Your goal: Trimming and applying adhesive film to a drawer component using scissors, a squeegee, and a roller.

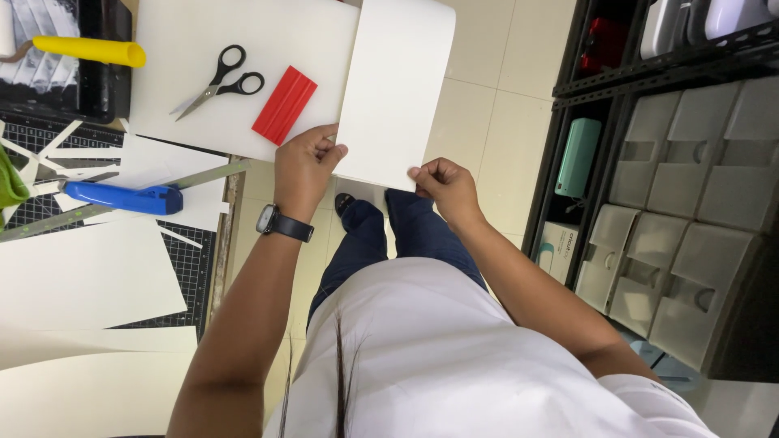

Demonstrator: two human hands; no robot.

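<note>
1. Left hand: fingers curled in, thumb and fingertips pinched on the near left edge of the tall white rectangular sheet of stiff paper; a dark wristwatch with a black strap sits on the wrist.
2. Right hand: nearly closed, fingertips pinching the near right corner of the same sheet.
3. White sheet: held between both hands out past the edge of the tabletop, above the pale tiled floor; its far end curves slightly, and its left edge overlaps a large white board.
4. Red flat plastic scraper: lies on the white board, just beyond the left hand.
5. Black-handled steel scissors: on the board, left of the scraper, blades closed.
6. Blue plastic utility knife: lies beside a long metal ruler on a black gridded cutting mat.
7. Yellow tube-shaped handle: far left corner, on a dark tray.
8. Grey plastic drawer units: on black metal shelving to the right, with a mint-green box beside them.
</note>
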